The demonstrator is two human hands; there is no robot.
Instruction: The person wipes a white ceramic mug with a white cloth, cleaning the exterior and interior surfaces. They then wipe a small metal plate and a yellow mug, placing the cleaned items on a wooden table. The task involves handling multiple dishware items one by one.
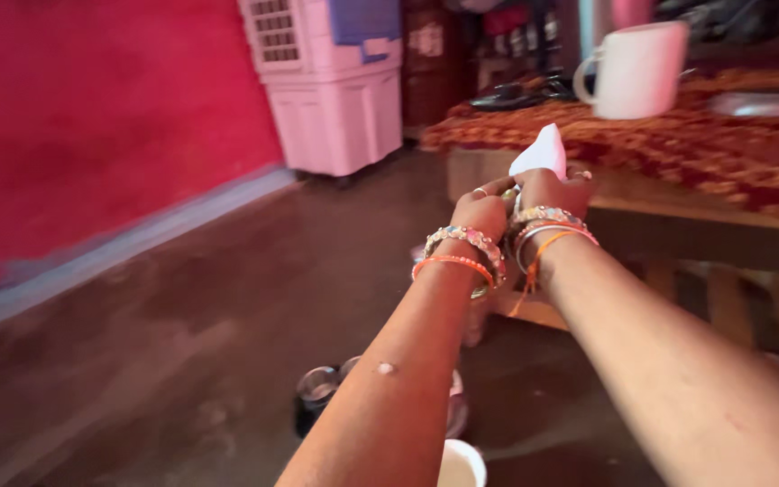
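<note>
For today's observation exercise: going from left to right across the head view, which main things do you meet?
Red wall → pale air cooler → left hand → right hand holding a white packet → white mug on the patterned cloth.

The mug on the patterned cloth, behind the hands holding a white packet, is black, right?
No. The mug is white, as the head view shows. It does stand on the patterned cloth, behind the hands holding the white packet.
</note>
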